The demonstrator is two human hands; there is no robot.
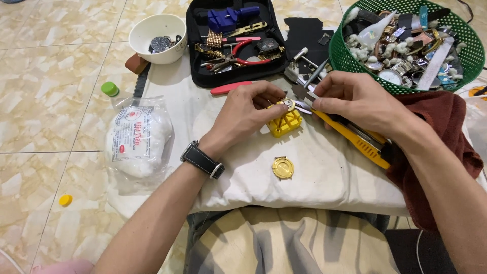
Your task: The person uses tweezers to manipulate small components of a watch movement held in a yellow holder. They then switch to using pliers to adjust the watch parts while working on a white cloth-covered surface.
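Observation:
My left hand [248,109] pinches a small gold watch case [287,103] that sits on top of a yellow square holder block [285,123]. My right hand [357,99] grips a yellow utility knife [355,137] and holds its blade tip [303,105] against the right edge of the watch case. A round gold case back [282,167] lies loose on the white cloth [324,177], nearer to me than the block. A black-strapped wristwatch [202,159] is on my left wrist.
An open black tool case [231,38] with pliers and small tools lies beyond the hands. A green basket [406,43] of watches stands at the far right, a white bowl [157,38] at the far left. A bag of cotton [137,142], a dark red cloth [441,137] and small caps flank the cloth.

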